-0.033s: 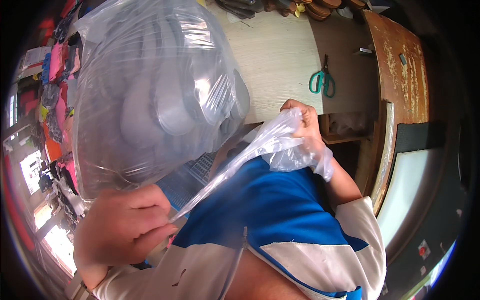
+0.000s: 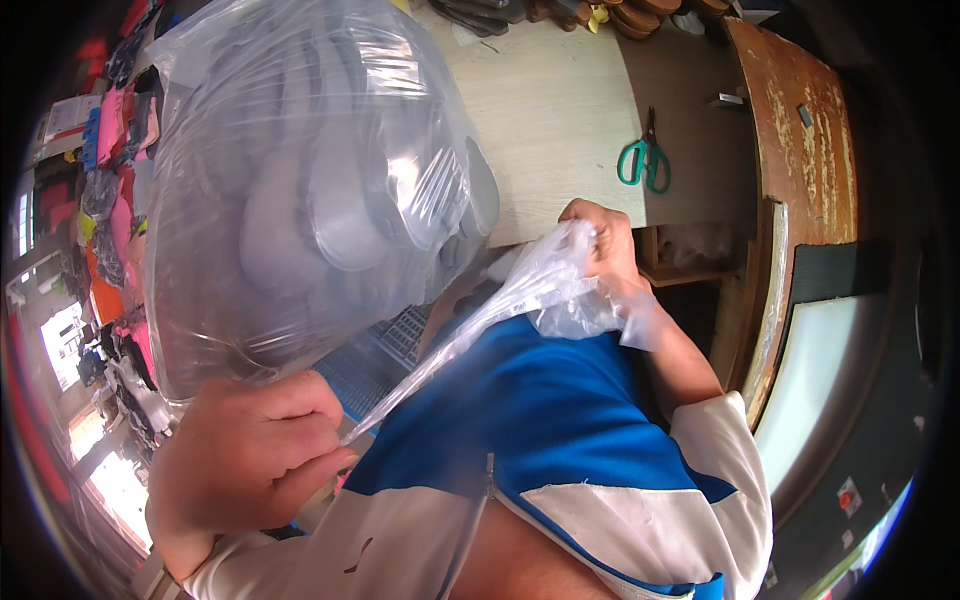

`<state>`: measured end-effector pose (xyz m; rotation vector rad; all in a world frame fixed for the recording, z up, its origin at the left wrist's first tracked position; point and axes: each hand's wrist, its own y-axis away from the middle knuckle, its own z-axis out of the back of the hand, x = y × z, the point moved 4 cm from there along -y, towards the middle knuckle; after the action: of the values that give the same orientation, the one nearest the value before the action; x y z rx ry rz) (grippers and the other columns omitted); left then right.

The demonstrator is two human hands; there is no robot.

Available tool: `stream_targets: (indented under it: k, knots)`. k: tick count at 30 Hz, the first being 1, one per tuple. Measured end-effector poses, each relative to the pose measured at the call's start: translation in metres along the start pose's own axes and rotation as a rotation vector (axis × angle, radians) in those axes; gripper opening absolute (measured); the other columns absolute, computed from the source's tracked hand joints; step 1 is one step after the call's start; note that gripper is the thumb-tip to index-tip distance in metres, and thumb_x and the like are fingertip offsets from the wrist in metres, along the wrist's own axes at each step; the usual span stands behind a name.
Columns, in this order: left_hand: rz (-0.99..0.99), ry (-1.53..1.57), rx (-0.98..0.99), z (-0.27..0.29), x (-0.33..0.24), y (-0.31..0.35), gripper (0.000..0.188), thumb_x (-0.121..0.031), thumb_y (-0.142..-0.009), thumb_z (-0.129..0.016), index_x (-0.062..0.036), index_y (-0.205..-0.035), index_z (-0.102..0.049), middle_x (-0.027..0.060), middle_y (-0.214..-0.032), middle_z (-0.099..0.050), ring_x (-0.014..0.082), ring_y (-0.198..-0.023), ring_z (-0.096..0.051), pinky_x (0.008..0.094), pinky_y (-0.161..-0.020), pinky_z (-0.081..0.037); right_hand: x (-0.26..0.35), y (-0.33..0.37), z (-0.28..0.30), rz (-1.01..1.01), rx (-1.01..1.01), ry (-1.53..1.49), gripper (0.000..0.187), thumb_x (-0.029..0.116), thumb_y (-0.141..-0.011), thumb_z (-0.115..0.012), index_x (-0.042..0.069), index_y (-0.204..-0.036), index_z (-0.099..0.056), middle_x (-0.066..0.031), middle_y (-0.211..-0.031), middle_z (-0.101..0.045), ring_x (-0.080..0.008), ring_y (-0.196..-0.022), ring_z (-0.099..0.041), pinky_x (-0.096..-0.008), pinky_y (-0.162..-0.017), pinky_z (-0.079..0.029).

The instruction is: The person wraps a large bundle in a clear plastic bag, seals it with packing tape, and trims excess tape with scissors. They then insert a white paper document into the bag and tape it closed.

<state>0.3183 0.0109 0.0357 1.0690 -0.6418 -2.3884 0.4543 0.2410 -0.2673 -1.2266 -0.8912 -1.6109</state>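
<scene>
A clear plastic film (image 2: 480, 310) is pulled taut between my two hands, twisted narrow toward the left and bunched at the right. My left hand (image 2: 255, 450) pinches its thin end, fingers closed. At the other end, my right hand (image 2: 605, 240) is closed around the gathered part, and a loose flap hangs by the wrist. Just beyond my left hand stands a large clear plastic bag (image 2: 210, 290), full of grey rounded pieces (image 2: 340, 215) like shoe soles. Whether the film joins this bag, I cannot tell.
Teal-handled scissors (image 2: 643, 165) lie on the pale worktop (image 2: 550, 100). Brown and dark soles (image 2: 635, 18) are heaped along its far edge. A worn rusty board (image 2: 800, 130) stands at the right, above an open drawer (image 2: 695, 250). Colourful piles (image 2: 120, 220) line the left, and a blue crate (image 2: 370, 370) sits below the bag.
My right hand has shifted very slightly, and the film's folds and loose flap have moved a little. My left hand and the large bag are nearly still.
</scene>
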Motion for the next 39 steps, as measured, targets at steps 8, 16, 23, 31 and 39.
stream_targets:
  k: [8, 16, 23, 31, 39]
  knots:
    - [0.03, 0.011, -0.242, 0.055, 0.001, 0.078, 0.011, -0.007, -0.07, -0.073, -0.0037, -0.069, -0.063, 0.009, -0.073, -0.059, 0.0233, -0.062, -0.058, 0.0347, -0.055, -0.042, -0.122, -0.005, 0.102, -0.264, -0.406, 0.826, 0.025, 0.013, -0.084, -0.058, -0.003, -0.098, -0.071, -0.0284, -0.091, -0.07, -0.0432, -0.084, -0.07, -0.0488, -0.072, -0.058]
    - [0.188, -0.162, -0.602, 0.124, 0.096, 0.145, 0.017, -0.005, -0.081, -0.059, -0.0011, -0.07, -0.046, 0.0047, -0.084, -0.046, 0.0149, -0.078, -0.041, 0.029, -0.072, -0.031, -0.175, -0.015, 0.096, -0.441, -0.41, 0.671, 0.035, 0.023, -0.093, -0.051, -0.008, -0.099, -0.067, -0.0336, -0.108, -0.068, -0.051, -0.1, -0.065, -0.0544, -0.09, -0.053]
    - [0.514, -0.083, -0.669, 0.163, 0.175, 0.241, 0.02, -0.019, -0.1, -0.064, -0.0018, -0.091, -0.06, 0.0019, -0.095, -0.052, 0.0149, -0.094, -0.05, 0.0278, -0.088, -0.039, -0.214, 0.009, 0.145, -0.859, -0.416, 0.682, 0.034, 0.023, -0.09, -0.053, 0.005, -0.112, -0.072, -0.0226, -0.117, -0.071, -0.0447, -0.111, -0.066, -0.0515, -0.096, -0.054]
    - [0.489, 0.183, -0.978, 0.177, 0.197, 0.241, 0.027, -0.028, -0.108, -0.056, -0.0013, -0.104, -0.059, 0.0, -0.097, -0.05, 0.0108, -0.094, -0.048, 0.0269, -0.088, -0.038, -0.222, 0.012, 0.149, -0.679, -0.673, 0.264, 0.05, 0.037, -0.094, -0.056, -0.006, -0.116, -0.065, -0.0172, -0.099, -0.071, -0.0327, -0.092, -0.066, -0.0438, -0.083, -0.052]
    - [0.273, 0.227, -1.006, 0.138, 0.134, 0.132, 0.03, -0.024, -0.11, -0.054, -0.0053, -0.087, -0.052, -0.0007, -0.091, -0.049, 0.0089, -0.086, -0.046, 0.0228, -0.083, -0.036, -0.133, -0.054, 0.117, -0.567, -0.588, -0.058, 0.056, 0.041, -0.086, -0.077, -0.007, -0.114, -0.068, -0.0116, -0.092, -0.07, -0.0195, -0.082, -0.064, -0.0353, -0.078, -0.052]
